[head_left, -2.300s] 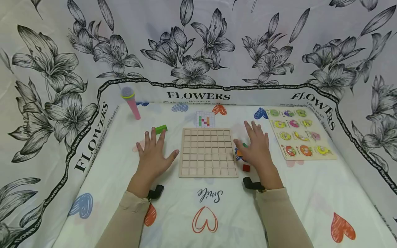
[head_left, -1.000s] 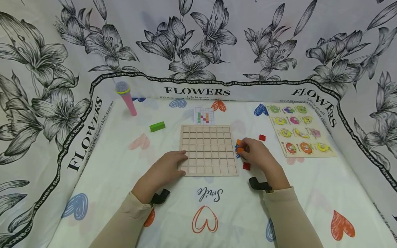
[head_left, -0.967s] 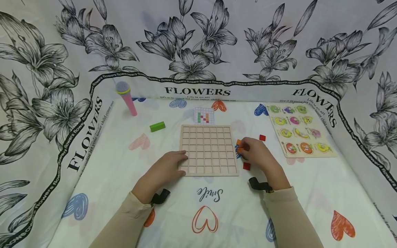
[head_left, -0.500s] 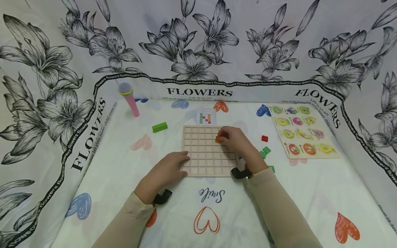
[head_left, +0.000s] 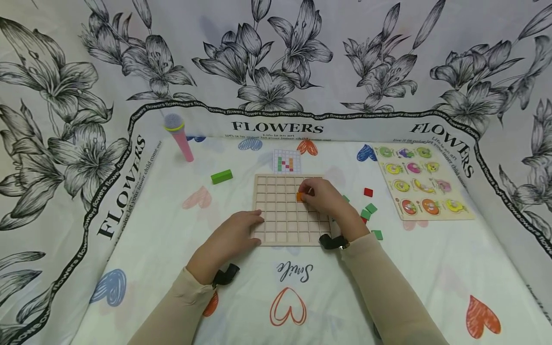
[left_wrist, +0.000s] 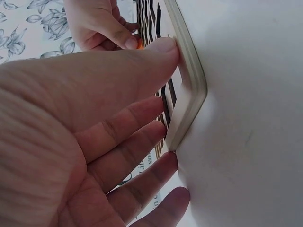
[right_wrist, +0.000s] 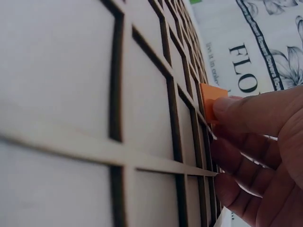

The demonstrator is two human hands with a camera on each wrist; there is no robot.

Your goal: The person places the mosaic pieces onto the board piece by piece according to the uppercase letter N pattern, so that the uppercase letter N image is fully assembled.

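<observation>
A wooden grid board [head_left: 276,225] lies in the middle of the table in the head view. My left hand [head_left: 229,238] rests at its left edge; in the left wrist view the thumb [left_wrist: 163,46] lies on the frame near a corner, with straight fingers [left_wrist: 137,156] along the side. Over the board's upper right part, my right hand [head_left: 323,196] pinches an orange square tile [head_left: 299,197] between thumb and fingers. The right wrist view shows that orange tile [right_wrist: 211,97] standing on edge, close over the grid cells.
Several green tiles [head_left: 371,208] and red tiles [head_left: 368,192] lie right of the board, partly behind the right arm. A pattern card [head_left: 286,162] lies beyond the board. Farther out are a green block [head_left: 222,177], a pink toy microphone [head_left: 183,143] and a fruit puzzle board [head_left: 457,216].
My left hand has come onto the board's left edge. My right hand took an orange tile from the right side and carried it left over the board, lately shifting slightly left and nearer.
</observation>
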